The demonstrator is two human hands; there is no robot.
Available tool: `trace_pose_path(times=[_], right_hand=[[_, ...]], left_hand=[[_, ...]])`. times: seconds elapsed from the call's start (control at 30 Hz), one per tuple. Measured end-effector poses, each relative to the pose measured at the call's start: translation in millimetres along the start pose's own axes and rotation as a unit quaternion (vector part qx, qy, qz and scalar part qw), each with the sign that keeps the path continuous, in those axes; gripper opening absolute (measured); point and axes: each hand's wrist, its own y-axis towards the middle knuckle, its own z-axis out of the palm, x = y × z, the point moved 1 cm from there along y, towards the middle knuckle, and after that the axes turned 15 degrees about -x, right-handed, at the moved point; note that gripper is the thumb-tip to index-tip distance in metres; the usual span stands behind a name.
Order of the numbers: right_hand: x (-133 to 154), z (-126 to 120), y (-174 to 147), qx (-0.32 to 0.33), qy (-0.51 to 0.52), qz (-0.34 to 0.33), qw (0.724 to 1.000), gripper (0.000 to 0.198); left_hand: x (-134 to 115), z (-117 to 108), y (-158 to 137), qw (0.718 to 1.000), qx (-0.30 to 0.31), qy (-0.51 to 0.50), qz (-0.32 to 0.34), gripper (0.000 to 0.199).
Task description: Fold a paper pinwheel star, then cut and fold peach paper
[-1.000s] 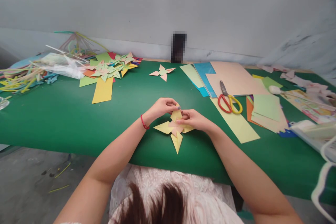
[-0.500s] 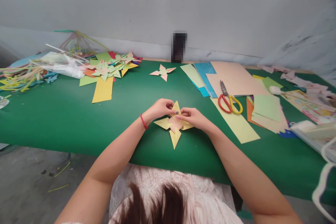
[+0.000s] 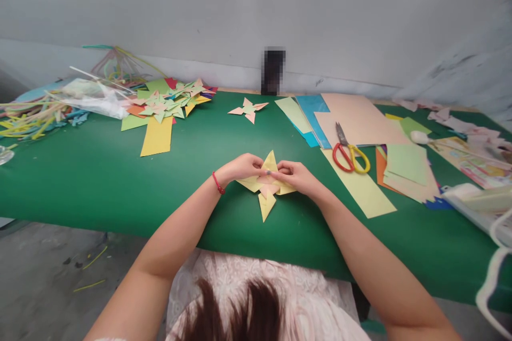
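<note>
Between my two hands, near the table's front edge, is a four-pointed folded paper star (image 3: 269, 189) with yellow points and a pink middle. My left hand (image 3: 247, 165) is closed on it from the left, thumb at the base of the far point. From the right, my right hand (image 3: 295, 175) pinches the same area, its thumb almost meeting the left one. Parts of the side points are hidden under my hands. Beyond them lies another paper star (image 3: 248, 110), pink with a pale green centre.
Red-and-yellow-handled scissors (image 3: 349, 153) rest on coloured paper sheets (image 3: 362, 117) at the right. Far left, a pile of folded stars (image 3: 168, 102) sits beside a yellow sheet (image 3: 157, 137) and a heap of thin strips (image 3: 32, 117). A white cable (image 3: 488, 287) hangs at the right edge.
The star has turned slightly and shifted a little away from me, its near point now further up. Both thumbs have come closer together at the base of the far point.
</note>
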Motion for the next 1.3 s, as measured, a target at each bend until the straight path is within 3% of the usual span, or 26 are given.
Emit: trace_pose_path(times=[0.2,0.4,1.3], right_hand=[[5.6,-3.7,-1.5,0.041,0.037,0.013,0.998,0.042],[7.2,-6.0,-1.2,0.014,0.011,-0.021,1.000,0.040],[-7.2,-0.7,3.7,-0.012,-0.029,-0.050,0.998,0.035]], left_hand=[[0.1,0.4,0.9,1.000,-0.018,0.018,-0.006,0.035],[-1.9,0.3,0.4,1.000,-0.026,0.006,-0.006,0.039],[-2.4,4.6,0.3,0.999,-0.005,0.049,-0.006,0.039]])
